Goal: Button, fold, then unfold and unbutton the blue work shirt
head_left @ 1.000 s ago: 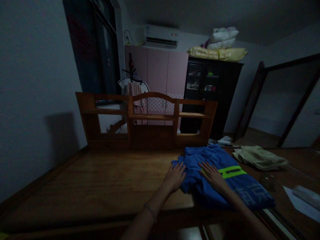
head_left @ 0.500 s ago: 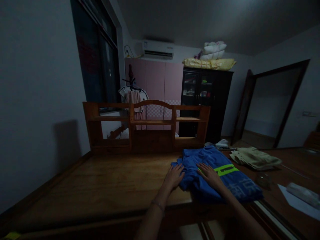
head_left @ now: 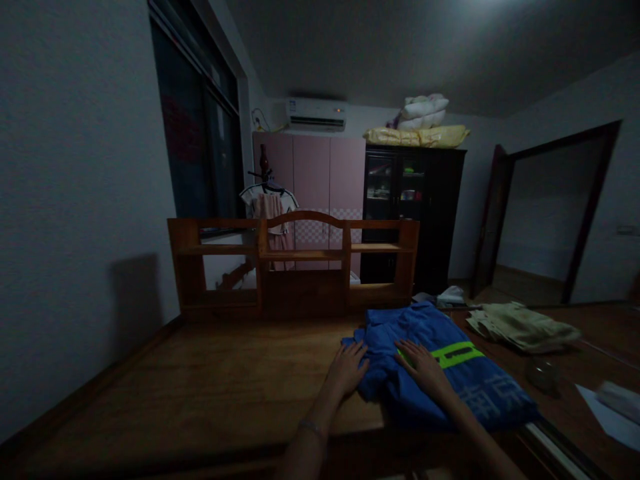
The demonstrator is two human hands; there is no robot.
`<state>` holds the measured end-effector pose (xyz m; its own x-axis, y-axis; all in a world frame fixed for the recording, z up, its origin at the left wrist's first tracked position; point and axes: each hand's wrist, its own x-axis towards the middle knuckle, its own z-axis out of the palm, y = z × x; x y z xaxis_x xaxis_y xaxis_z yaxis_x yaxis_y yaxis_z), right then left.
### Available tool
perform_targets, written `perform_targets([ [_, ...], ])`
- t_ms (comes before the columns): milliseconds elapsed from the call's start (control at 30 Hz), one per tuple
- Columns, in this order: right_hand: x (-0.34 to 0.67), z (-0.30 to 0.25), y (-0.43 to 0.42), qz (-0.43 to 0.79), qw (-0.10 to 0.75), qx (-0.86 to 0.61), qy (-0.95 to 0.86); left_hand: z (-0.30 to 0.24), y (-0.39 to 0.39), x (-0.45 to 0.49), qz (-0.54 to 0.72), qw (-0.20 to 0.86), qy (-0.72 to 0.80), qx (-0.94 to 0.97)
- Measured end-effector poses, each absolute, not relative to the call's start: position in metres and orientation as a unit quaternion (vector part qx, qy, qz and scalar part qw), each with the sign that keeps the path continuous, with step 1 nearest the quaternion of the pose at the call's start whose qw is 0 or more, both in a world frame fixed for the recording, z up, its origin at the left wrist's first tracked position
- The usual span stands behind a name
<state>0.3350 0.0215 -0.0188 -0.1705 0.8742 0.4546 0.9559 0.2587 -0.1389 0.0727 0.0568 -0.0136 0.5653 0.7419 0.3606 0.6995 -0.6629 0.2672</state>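
Observation:
A folded blue garment (head_left: 400, 327) lies at the right end of the wooden desk top. It carries a bright yellow-green stripe (head_left: 457, 355) and pale printed characters on its near right part. My left hand (head_left: 349, 365) rests palm down along the garment's left edge, fingers stretched out. On the middle of the cloth, by the stripe's left end, my right hand (head_left: 423, 367) lies flat with its fingers extended. Neither hand grips the fabric. A bracelet circles my left wrist.
A wooden shelf unit (head_left: 305, 255) stands along the desk's back edge. Right of the garment, on a lower brown surface, are a folded beige cloth (head_left: 523, 327), a glass (head_left: 543, 375) and a white sheet (head_left: 607, 417) with a packet. A wall (head_left: 90, 200) borders the left.
The view has tilted up slightly, so the desk and room sit lower in the picture. Both hands stay flat in the same places on the blue garment.

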Motion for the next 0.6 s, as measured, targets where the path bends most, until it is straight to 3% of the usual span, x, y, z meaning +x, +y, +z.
perform_targets([
  [467, 0.338, -0.021, 0.024, -0.081, 0.254, -0.593, -0.76, -0.012, 0.054, 0.072, 0.263, 0.059, 0.407, 0.873],
  [600, 0.319, 0.004, 0.011, -0.047, 0.33, -0.581, -0.742, -0.014, 0.056, 0.07, 0.276, 0.077, 0.411, 0.865],
])
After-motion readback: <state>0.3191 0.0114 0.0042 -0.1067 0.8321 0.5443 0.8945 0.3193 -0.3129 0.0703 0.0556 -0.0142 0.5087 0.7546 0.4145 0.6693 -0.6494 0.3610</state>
